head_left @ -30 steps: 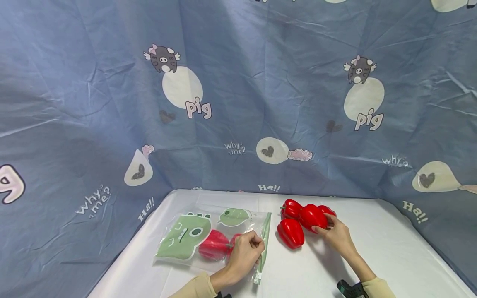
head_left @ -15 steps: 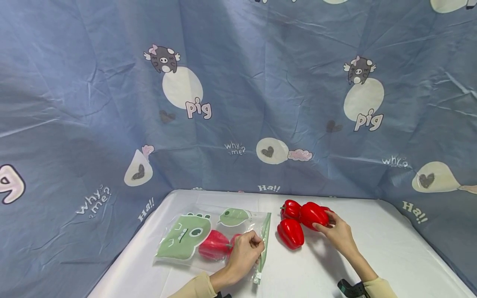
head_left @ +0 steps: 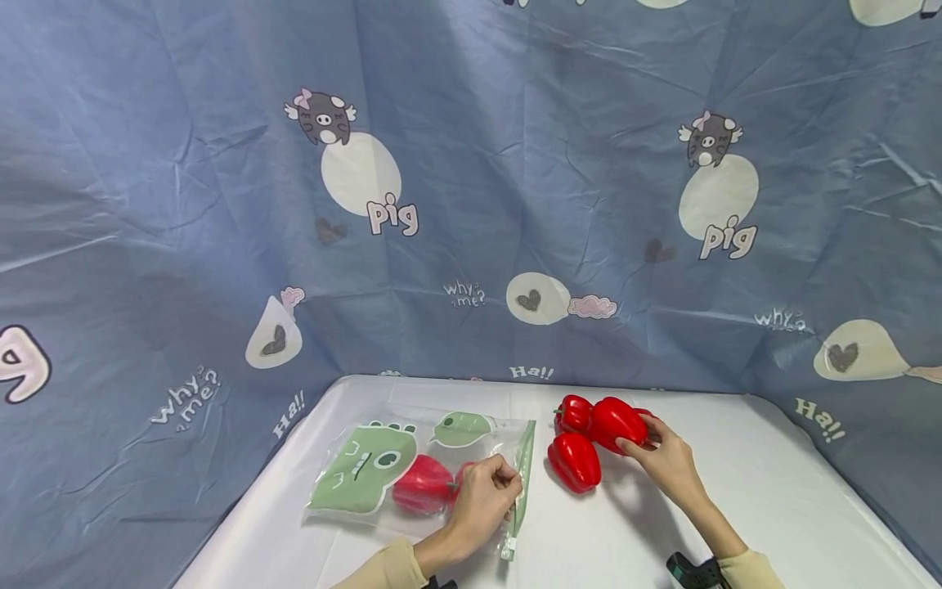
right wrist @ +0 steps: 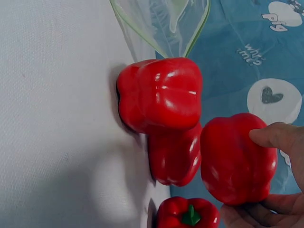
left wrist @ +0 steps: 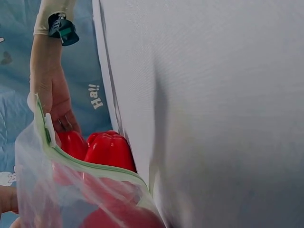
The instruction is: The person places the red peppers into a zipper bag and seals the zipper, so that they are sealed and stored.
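My right hand (head_left: 670, 466) holds a red bell pepper (head_left: 616, 424), thumb on its near side; in the right wrist view this pepper (right wrist: 237, 161) appears raised off the table. Close around it lie other red peppers: one at the back left (head_left: 574, 414), one in front (head_left: 574, 462), and one partly hidden behind the hand. My left hand (head_left: 482, 503) pinches the upper layer of a clear zip bag (head_left: 459, 429) near its green-edged mouth. Inside the bag is a red pepper (head_left: 421, 484), with another partly covered by the left hand. The left wrist view shows the bag's mouth (left wrist: 99, 167) parted.
A white-covered table (head_left: 773, 483) carries everything. Behind it hangs a blue printed curtain (head_left: 471, 204). The bag's white slider (head_left: 511, 543) sits at the near end of the green strip. A dark band (head_left: 695, 570) circles the right wrist.
The right hand has lifted and tilted its pepper slightly, away from the front pepper. My left hand and the bag stay where they were.
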A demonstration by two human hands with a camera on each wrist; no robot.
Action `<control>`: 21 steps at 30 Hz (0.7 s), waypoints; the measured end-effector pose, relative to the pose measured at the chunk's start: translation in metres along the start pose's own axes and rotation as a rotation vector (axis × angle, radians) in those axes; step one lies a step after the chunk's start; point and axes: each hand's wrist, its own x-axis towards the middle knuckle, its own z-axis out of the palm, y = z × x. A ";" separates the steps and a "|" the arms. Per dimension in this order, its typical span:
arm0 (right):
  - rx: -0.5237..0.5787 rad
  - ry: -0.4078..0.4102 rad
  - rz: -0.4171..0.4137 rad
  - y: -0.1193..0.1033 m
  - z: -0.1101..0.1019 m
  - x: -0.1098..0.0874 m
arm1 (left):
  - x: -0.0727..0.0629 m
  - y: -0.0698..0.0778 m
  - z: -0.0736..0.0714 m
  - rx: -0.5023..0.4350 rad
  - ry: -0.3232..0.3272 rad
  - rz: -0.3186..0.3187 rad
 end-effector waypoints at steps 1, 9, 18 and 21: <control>0.000 0.002 -0.003 -0.001 0.000 0.000 | 0.000 0.000 0.000 -0.001 0.001 -0.001; 0.035 -0.006 -0.014 -0.010 0.001 -0.005 | -0.001 0.001 0.000 -0.011 -0.005 -0.010; 0.058 -0.074 -0.040 -0.021 0.008 -0.010 | 0.001 0.002 -0.001 0.023 0.019 0.011; 0.067 -0.095 -0.052 -0.025 0.010 -0.013 | 0.001 0.002 -0.002 0.035 0.026 0.021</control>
